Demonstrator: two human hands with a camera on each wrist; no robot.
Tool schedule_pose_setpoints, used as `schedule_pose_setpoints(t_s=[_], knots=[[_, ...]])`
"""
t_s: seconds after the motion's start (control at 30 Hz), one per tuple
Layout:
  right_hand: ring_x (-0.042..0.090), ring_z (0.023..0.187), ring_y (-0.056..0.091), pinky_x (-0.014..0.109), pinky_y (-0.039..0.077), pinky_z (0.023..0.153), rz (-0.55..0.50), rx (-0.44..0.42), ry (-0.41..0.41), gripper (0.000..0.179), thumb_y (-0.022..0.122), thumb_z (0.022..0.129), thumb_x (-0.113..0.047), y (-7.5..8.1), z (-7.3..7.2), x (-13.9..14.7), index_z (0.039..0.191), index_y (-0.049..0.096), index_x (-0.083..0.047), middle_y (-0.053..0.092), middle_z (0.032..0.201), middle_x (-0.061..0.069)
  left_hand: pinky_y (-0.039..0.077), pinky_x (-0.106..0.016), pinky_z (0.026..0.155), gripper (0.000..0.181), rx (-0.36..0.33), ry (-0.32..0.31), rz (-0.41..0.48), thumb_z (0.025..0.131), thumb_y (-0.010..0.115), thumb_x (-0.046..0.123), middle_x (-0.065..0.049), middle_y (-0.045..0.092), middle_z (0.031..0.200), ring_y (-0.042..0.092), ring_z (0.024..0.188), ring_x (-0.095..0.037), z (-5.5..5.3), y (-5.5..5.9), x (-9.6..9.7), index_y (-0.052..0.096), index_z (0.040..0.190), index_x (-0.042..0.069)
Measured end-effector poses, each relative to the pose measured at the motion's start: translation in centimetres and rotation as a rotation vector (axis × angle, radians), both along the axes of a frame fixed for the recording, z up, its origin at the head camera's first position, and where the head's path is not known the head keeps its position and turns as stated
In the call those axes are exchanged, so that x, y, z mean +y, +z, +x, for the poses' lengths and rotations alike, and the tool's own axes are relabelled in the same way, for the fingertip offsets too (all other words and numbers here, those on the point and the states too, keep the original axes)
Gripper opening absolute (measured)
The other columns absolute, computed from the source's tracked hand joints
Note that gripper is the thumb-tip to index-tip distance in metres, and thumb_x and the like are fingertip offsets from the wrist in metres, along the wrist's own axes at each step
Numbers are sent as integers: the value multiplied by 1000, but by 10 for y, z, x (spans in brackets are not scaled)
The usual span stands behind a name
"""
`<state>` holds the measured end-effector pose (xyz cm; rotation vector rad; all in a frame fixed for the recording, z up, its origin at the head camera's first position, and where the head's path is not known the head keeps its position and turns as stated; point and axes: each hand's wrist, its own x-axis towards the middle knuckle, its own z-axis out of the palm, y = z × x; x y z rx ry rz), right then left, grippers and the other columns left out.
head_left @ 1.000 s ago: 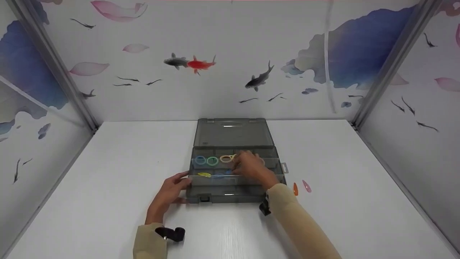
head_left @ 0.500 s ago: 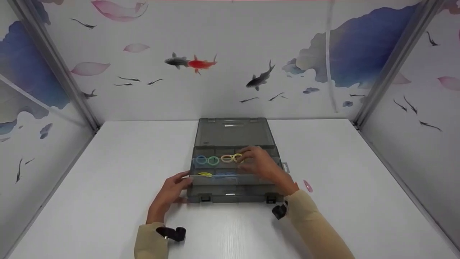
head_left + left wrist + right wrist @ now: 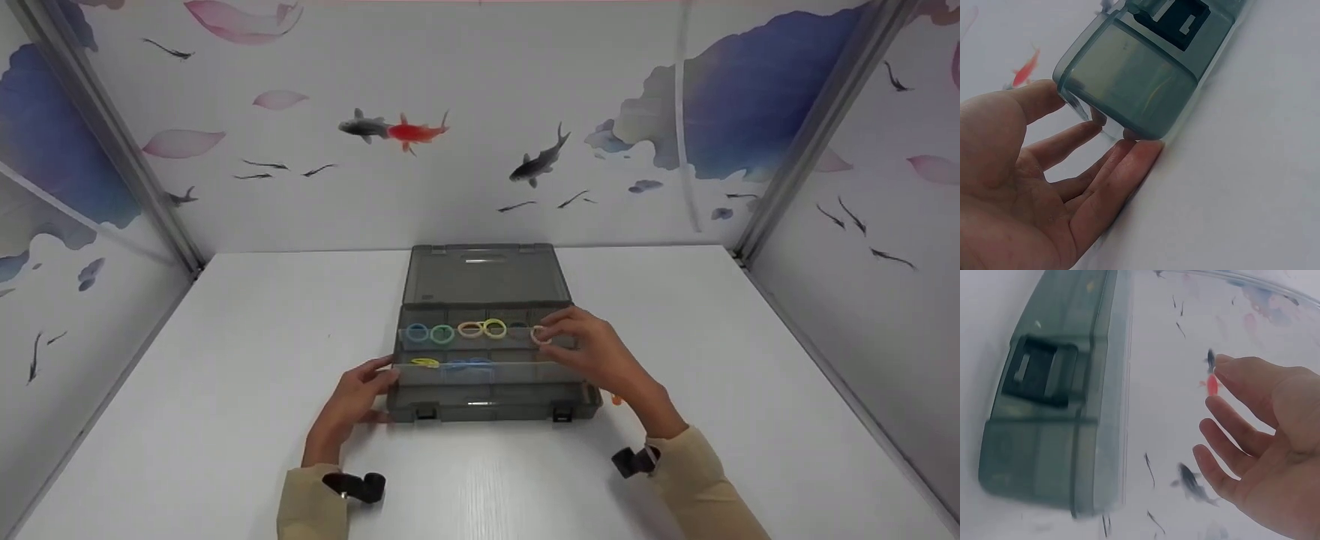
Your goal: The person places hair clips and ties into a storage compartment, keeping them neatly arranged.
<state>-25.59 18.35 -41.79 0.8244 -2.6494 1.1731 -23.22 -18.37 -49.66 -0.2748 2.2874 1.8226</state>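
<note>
A grey see-through compartment box (image 3: 480,396) sits on the table with its lid (image 3: 487,274) folded back. My left hand (image 3: 360,394) touches the box's left side; in the left wrist view its thumb is at the upper edge and its fingertips are along the side. My right hand (image 3: 600,349) hangs over the right compartments, fingers loosely bent, holding nothing in the right wrist view. By its fingertips is a pale ring-shaped band (image 3: 538,335). Blue (image 3: 417,333), green (image 3: 442,334), peach (image 3: 471,330) and yellow bands (image 3: 495,328) line the back row.
A yellow snap clip (image 3: 425,363) and blue pieces (image 3: 469,365) lie in the front row. An orange clip (image 3: 616,399) on the table shows partly past my right wrist. Printed panels (image 3: 480,202) enclose the white table (image 3: 285,315) at the back and sides.
My right hand lifts from the middle compartments and moves right, exposing the yellow band; its forearm covers the pink clip on the table. My left hand stays at the box's side.
</note>
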Motion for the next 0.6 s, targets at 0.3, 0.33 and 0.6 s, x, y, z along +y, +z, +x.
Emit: schedule_pose_setpoints(t_s=[0.3, 0.33, 0.6], knots=[[26, 117, 63, 48, 53, 93, 1, -9, -68, 17, 74, 90, -13, -14, 0, 44, 107, 76, -15, 66, 123, 4, 60, -36, 76, 55, -1, -1, 0, 101, 60, 33, -19, 52, 147, 54, 130, -34, 1, 2, 0, 46, 150, 14], [25, 116, 64, 46, 53, 92, 0, -7, -75, 17, 74, 90, -13, -16, -1, 48, 107, 76, -16, 67, 123, 3, 60, -36, 76, 55, 0, -2, 3, 101, 60, 33, -19, 52, 147, 54, 130, -34, 1, 2, 0, 46, 150, 14], [22, 115, 63, 49, 52, 93, -25, -84, -75, 20, 74, 91, -19, -34, -11, 79, 110, 76, -14, 68, 123, 2, 59, -34, 72, 54, 5, 3, 1, 100, 61, 32, -18, 53, 146, 55, 129, -32, 1, 0, -1, 47, 150, 15]])
